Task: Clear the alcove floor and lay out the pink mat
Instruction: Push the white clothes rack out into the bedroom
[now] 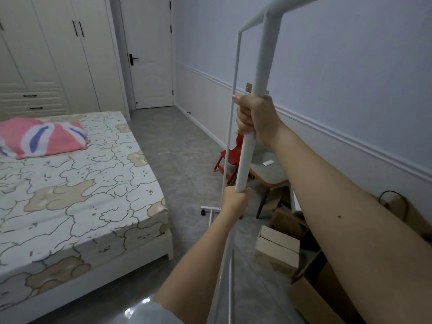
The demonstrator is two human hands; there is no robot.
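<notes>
Bedroom: both hands grip white rack pole (245, 160), right hand (254, 118) above left hand (235, 199); possibly lifted.

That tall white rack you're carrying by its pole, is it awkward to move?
Probably. The white rack looks stiff but tall and thin-framed, so likely light yet tippy. A caster suggests it rolls. Both the right hand and left hand grip its pole.

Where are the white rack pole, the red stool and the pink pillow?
white rack pole (264, 59), head view, on the upper shaft above the hands.
red stool (230, 160), head view, on its seat.
pink pillow (42, 136), head view, on its middle.
</notes>
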